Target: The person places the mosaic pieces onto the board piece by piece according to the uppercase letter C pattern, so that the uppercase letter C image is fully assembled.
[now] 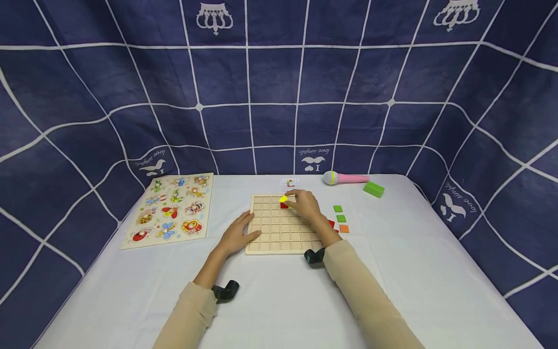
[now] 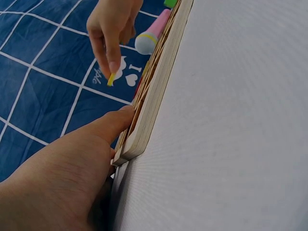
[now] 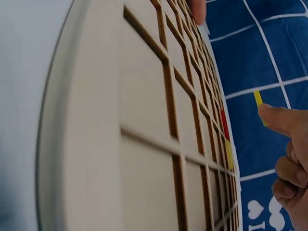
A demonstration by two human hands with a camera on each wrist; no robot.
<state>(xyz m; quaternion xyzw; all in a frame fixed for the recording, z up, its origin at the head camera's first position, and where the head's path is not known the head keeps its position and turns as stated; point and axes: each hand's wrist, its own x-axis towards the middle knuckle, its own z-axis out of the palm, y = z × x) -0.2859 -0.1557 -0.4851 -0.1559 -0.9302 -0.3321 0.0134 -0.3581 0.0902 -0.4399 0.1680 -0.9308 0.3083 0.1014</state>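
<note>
A wooden grid board [image 1: 272, 237] lies on the white table. At its left edge is my left hand [image 1: 237, 233], fingers extended along the side and thumb [image 2: 118, 120] resting on the rim. My right hand [image 1: 306, 206] pinches a small yellow tile [image 1: 283, 198] between thumb and index finger, raised above the far part of the board. In the right wrist view, a red tile [image 3: 224, 124] and another yellow tile [image 3: 229, 155] sit side by side in the far grid squares. The other fingers of my right hand are curled in.
Green tiles [image 1: 341, 218], an orange tile [image 1: 344, 229] and red tiles [image 1: 332, 224] lie right of the board. Behind it is a small pattern card [image 1: 290, 183]. A pink toy microphone [image 1: 352, 179] and green block [image 1: 374, 189] lie back right; an insect puzzle board [image 1: 178, 211] lies left.
</note>
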